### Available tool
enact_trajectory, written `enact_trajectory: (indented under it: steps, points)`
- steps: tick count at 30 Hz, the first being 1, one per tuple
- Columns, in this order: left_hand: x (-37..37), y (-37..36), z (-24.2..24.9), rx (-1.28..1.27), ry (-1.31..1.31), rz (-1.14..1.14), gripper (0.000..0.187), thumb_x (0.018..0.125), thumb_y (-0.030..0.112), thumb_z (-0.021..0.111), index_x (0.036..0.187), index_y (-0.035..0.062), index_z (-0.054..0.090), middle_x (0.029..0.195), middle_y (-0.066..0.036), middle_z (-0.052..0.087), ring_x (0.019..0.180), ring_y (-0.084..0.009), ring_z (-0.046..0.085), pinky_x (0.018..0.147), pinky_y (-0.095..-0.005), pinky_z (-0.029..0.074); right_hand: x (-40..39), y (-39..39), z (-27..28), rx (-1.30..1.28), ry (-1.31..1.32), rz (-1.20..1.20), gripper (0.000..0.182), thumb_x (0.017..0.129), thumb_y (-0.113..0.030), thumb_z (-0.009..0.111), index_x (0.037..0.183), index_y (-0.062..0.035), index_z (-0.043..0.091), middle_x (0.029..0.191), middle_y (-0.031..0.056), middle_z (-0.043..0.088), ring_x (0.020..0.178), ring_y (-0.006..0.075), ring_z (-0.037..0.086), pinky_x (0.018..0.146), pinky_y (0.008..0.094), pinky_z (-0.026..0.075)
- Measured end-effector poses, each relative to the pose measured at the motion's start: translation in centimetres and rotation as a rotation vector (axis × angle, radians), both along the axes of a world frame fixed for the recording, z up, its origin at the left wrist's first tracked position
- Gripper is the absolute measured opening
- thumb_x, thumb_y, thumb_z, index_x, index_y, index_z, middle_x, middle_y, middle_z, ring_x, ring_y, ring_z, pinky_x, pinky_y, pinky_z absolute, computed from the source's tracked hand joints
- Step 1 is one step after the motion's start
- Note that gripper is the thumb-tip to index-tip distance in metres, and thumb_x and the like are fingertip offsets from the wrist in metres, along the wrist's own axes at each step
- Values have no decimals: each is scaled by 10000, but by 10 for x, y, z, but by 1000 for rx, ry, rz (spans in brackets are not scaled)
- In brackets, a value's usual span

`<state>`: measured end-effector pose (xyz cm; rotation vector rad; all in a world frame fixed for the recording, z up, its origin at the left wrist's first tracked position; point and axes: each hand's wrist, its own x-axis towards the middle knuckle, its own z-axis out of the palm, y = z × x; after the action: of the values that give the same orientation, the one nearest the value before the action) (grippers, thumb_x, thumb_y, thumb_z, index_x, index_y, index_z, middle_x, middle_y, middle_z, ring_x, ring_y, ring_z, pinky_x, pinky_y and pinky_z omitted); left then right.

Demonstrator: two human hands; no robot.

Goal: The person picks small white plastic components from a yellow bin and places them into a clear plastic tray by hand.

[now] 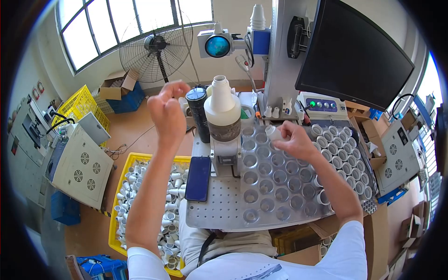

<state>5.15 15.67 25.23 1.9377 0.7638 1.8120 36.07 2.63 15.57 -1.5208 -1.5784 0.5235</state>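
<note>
Through my head view I get a bright, evenly lit room, with daylight pouring in at the upper left, where the window (135, 25) is blown out to plain white, and another overexposed strip glowing at the far right edge. The wide lens bows straight lines outward and drops the corners into a black round vignette with a bluish fringe, while I see small highlights glinting off the clear plastic tray (280, 175). The middle looks reasonably sharp to me, the edges softer and smeared.
</note>
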Motion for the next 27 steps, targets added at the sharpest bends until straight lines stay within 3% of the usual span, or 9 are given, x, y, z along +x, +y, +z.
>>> enact_trajectory:
  steps: [3,10,12,14,16,19,22,25,27]
  points:
    - [22,17,26,-35,-24,30,397,774,62,348,820,-39,729,847,-158,683,939,-224,603,974,-342,427,-11,6,52,170,60,-48,376,780,-192,814,755,-74,457,749,-14,540,699,73,460,621,263,413]
    - [65,4,30,-400,152,-8,397,845,122,359,719,25,723,772,-107,648,898,-183,522,1005,-285,315,-70,54,114,502,482,44,350,844,-237,808,763,-73,510,748,-35,536,717,47,484,644,243,441]
    - [23,-14,28,-5,330,147,378,817,125,344,624,40,659,730,-57,642,834,-155,541,931,-253,359,-92,67,108,438,376,43,317,856,-263,800,811,-46,573,746,-22,548,723,66,516,653,259,463]
    - [-24,-28,23,-139,141,-69,313,761,124,349,563,53,580,659,-12,604,710,-138,538,809,-244,410,-104,76,85,383,314,70,311,859,-269,795,836,-35,591,765,2,581,735,79,538,665,266,473]
    - [-63,-44,1,-101,141,152,263,714,118,352,550,48,545,614,0,565,626,-140,527,702,-258,433,-115,80,73,319,247,98,308,862,-274,789,862,-24,609,784,27,614,747,92,559,677,273,484]
    - [-159,-28,-76,-176,365,600,260,749,86,441,575,37,628,665,-52,666,694,-176,575,784,-291,440,-103,72,56,504,163,114,297,865,-263,755,897,-5,611,965,107,710,844,173,641,774,327,507]
    - [-254,-26,-147,-257,248,587,268,716,159,421,574,-13,570,611,-61,567,612,-186,544,618,-326,464,-59,35,41,543,-7,-1,263,856,-229,732,911,0,615,976,132,705,867,226,658,795,345,504]
    - [-364,-16,-233,-461,90,593,287,742,146,396,707,-61,591,711,-129,606,679,-229,573,675,-349,481,30,13,11,292,-267,-203,285,804,-226,715,959,0,638,929,174,696,866,311,673,791,403,514]
    - [-399,-19,-258,-414,163,646,291,747,148,397,753,-68,593,753,-132,607,716,-229,578,710,-351,483,93,2,-1,-127,-524,-386,366,796,-256,713,1069,-18,656,1163,191,691,1063,289,668,920,358,504]
